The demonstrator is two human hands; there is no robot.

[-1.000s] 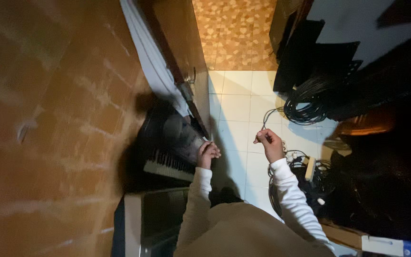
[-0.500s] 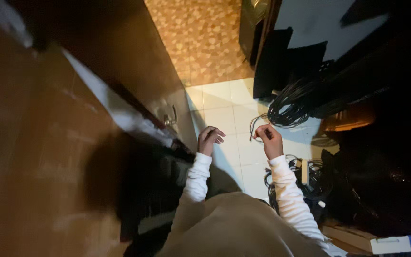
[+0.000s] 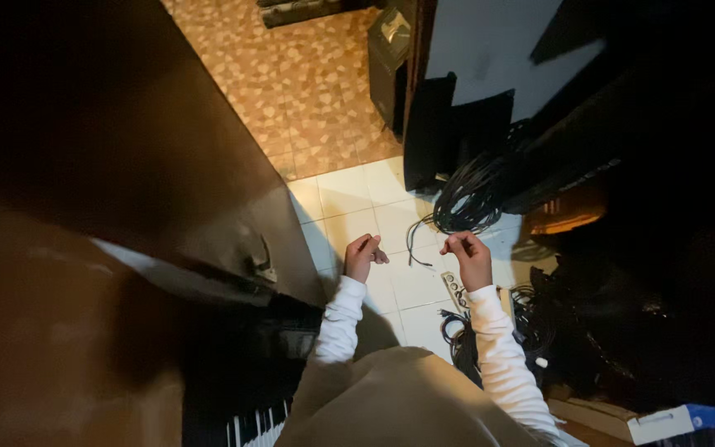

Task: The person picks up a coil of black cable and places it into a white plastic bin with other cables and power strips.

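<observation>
My left hand (image 3: 364,255) and my right hand (image 3: 469,258) are raised side by side over the white tiled floor (image 3: 349,194), both in white sleeves. The right hand's fingers are curled as if pinching a thin black cable (image 3: 412,242) that loops on the tiles between the hands and runs toward a coil of black cables (image 3: 472,194). My left hand's fingers are loosely curled; whether it holds anything is too dark to tell. A white power strip (image 3: 454,290) lies just below my right hand.
A brown wooden panel (image 3: 167,165) with a metal latch (image 3: 262,265) stands on the left, above piano keys (image 3: 246,426). Black boxes (image 3: 391,58) stand at the back. More tangled cables (image 3: 531,323) and a blue-and-white box (image 3: 680,420) are on the right.
The view has tilted and swung toward the patterned floor. My left hand has come away from the keyboard and now hangs over the tiles. Both hands stay close together.
</observation>
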